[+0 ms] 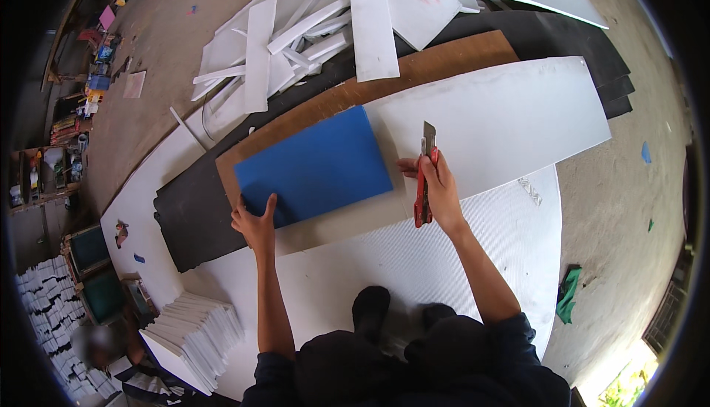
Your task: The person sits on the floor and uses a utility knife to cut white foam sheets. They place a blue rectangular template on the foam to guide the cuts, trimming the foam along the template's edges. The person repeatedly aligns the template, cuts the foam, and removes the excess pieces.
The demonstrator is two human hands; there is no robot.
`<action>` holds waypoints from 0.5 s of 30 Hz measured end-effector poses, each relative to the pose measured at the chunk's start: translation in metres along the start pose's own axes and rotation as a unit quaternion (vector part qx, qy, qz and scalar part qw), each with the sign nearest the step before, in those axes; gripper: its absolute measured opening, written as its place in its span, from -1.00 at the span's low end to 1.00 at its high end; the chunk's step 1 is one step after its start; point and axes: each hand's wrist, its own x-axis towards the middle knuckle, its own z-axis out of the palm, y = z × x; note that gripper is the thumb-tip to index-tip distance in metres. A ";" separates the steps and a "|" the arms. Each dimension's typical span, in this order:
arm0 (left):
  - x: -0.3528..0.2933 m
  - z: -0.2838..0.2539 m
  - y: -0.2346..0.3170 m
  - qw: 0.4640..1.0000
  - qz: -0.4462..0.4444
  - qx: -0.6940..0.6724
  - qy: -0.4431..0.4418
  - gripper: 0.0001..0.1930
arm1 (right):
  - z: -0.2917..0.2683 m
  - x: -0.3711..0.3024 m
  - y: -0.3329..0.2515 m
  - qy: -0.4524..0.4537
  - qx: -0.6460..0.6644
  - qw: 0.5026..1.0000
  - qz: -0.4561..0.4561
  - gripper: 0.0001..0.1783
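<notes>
Left hand point(254, 228) was spread, digits apart, touching the near left corner of the blue panel point(314, 166). Panel lay flat over the brown board point(462, 53). Right hand point(444, 194) was closed round a red cutter point(421, 203), blade point(429, 132) bare, over the white sheet point(510, 126).

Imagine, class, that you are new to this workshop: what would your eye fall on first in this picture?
First, the bright blue panel, mid-picture atop layered sheets, with the left fingers at its near-left corner. Just right of it, the right fingers hold a red utility knife, blade exposed. Beyond, toward the top, lies a jumble of white pieces.
</notes>
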 end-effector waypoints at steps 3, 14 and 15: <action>-0.001 0.000 0.001 1.000 0.003 0.011 0.007 -0.11 | -0.002 -0.003 0.002 -0.009 -0.053 0.999 -0.002 -0.64; 0.005 0.009 -0.009 0.995 0.031 -0.090 0.018 -0.12 | 0.003 -0.011 -0.010 -0.056 -0.087 0.993 0.053 -0.61; 0.006 0.008 -0.007 0.995 0.033 -0.088 0.016 -0.12 | 0.001 -0.011 -0.008 -0.057 -0.086 0.993 0.056 -0.61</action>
